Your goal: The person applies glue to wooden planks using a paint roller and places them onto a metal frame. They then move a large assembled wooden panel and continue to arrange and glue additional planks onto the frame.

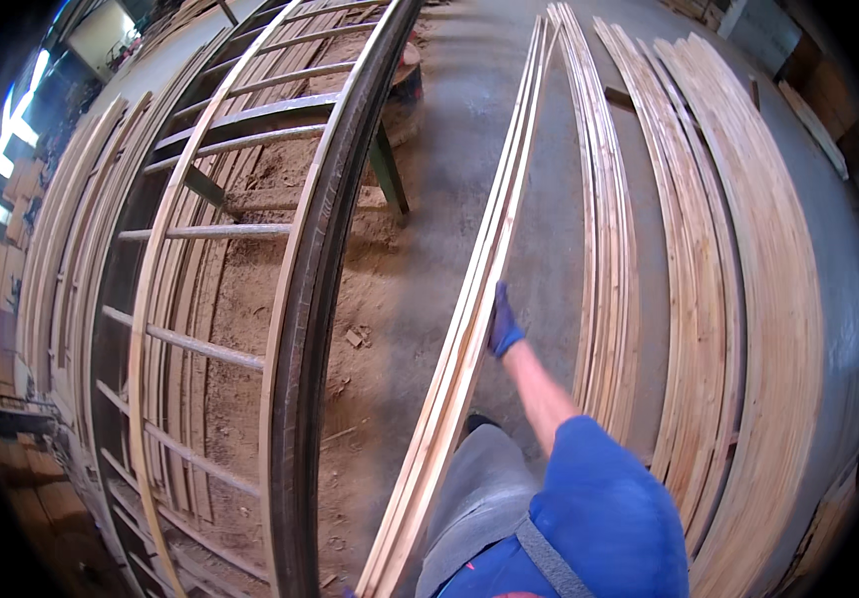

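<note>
A bundle of long, thin wooden strips (pixel 476 289) runs up from the lower edge, raised and slanting away to the far right. My right hand (pixel 504 321), in a dark blue glove, grips the bundle from its right side, about midway along. Its fingers are partly hidden against the wood. At the bottom edge, by the strips' near end, only a sliver of blue-purple shows. It may be my left glove, and its fingers cannot be made out.
Left of me stands a long ladder-like metal frame (pixel 285 259) with rungs, over sawdust (pixel 355 374) and more boards (pixel 81 249). To the right, stacks of strips (pixel 604 249) and wide planks (pixel 768 299) lie lengthwise on the grey floor (pixel 449 130). A green leg (pixel 387 169) supports the frame.
</note>
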A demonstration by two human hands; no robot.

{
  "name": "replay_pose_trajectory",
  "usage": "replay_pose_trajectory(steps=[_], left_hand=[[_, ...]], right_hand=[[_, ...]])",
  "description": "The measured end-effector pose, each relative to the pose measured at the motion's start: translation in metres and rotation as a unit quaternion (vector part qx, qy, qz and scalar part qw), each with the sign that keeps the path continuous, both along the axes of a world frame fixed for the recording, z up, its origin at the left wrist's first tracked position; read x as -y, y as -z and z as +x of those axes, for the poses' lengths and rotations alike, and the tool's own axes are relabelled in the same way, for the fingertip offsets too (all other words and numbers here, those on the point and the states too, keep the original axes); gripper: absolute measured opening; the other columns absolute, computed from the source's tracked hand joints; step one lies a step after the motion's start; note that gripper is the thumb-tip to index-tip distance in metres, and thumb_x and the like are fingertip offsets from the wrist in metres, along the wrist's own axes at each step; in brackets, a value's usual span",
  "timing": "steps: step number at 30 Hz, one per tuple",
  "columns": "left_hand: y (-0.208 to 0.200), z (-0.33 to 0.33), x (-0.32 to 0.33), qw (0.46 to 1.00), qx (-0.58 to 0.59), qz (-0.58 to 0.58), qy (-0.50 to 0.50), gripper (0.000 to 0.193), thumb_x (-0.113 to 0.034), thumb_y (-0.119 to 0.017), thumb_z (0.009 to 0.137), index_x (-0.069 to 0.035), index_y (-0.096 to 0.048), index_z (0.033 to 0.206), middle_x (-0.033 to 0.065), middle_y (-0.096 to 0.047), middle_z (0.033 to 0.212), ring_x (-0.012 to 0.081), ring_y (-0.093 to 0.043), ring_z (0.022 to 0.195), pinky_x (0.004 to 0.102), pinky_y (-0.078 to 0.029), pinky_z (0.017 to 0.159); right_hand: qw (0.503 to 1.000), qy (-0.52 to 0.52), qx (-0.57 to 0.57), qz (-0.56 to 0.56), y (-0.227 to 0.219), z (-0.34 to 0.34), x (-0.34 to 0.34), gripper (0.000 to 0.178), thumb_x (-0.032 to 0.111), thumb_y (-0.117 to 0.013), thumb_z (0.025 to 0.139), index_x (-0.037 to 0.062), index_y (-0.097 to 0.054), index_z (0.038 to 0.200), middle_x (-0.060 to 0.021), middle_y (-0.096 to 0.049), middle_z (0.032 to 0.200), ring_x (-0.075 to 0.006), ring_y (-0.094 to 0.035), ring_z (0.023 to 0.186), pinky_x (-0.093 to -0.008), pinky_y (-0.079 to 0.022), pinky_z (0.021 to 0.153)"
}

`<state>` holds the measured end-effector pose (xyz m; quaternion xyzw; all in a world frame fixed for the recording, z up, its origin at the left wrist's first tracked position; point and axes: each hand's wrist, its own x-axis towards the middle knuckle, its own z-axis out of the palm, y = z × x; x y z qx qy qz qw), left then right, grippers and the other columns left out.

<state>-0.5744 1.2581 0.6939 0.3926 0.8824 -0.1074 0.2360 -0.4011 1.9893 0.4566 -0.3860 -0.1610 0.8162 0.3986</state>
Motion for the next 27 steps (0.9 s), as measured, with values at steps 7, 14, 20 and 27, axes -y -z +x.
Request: replay_pose_trajectory(steps=[7,14,20,27], left_hand=[[0.046,0.043,0.193,0.961,-0.224,-0.106,0.12,0.096,-0.047,-0.073,0.074,-0.005,-0.027,0.148,0.0231,-0.049,0.133,0.0416,-0.048,0.121,0.0542,-0.039,0.099],[0.083,0.017,0.246,0.95,-0.256,-0.12,0.133,0.095,-0.043,-0.071,0.076,-0.007,-0.025,0.15,0.0212,-0.048,0.135,0.0402,-0.047,0.123,0.0541,-0.036,0.101],[0.081,-0.028,0.264,0.976,-0.201,-0.08,-0.028,0.085,-0.035,-0.065,0.078,-0.005,-0.028,0.149,0.0205,-0.049,0.135,0.0386,-0.047,0.123,0.0516,-0.036,0.102],[-0.055,-0.058,0.215,0.974,-0.188,-0.019,-0.125,0.075,-0.026,-0.059,0.082,-0.004,-0.031,0.148,0.0197,-0.05,0.135,0.0368,-0.048,0.123,0.0487,-0.035,0.103]], right_hand=[[0.969,-0.12,-0.194,-0.099,-0.065,-0.023,0.113,0.086,0.073,-0.061,0.076,0.0009,-0.054,0.121,-0.0249,-0.062,0.115,-0.042,-0.061,0.109,-0.0539,-0.048,0.098],[0.978,-0.132,-0.132,-0.094,-0.101,-0.021,0.153,0.071,0.051,-0.065,0.087,-0.0047,-0.048,0.128,-0.0256,-0.062,0.117,-0.0395,-0.061,0.11,-0.0518,-0.048,0.098],[0.982,-0.148,-0.109,-0.051,-0.122,-0.05,0.193,0.057,0.037,-0.066,0.089,-0.0037,-0.049,0.125,-0.0246,-0.062,0.115,-0.0388,-0.063,0.107,-0.052,-0.051,0.095],[0.973,-0.178,-0.143,0.02,-0.207,-0.12,0.257,0.052,0.035,-0.061,0.093,-0.0027,-0.047,0.126,-0.0233,-0.063,0.114,-0.038,-0.062,0.109,-0.0514,-0.051,0.096]])
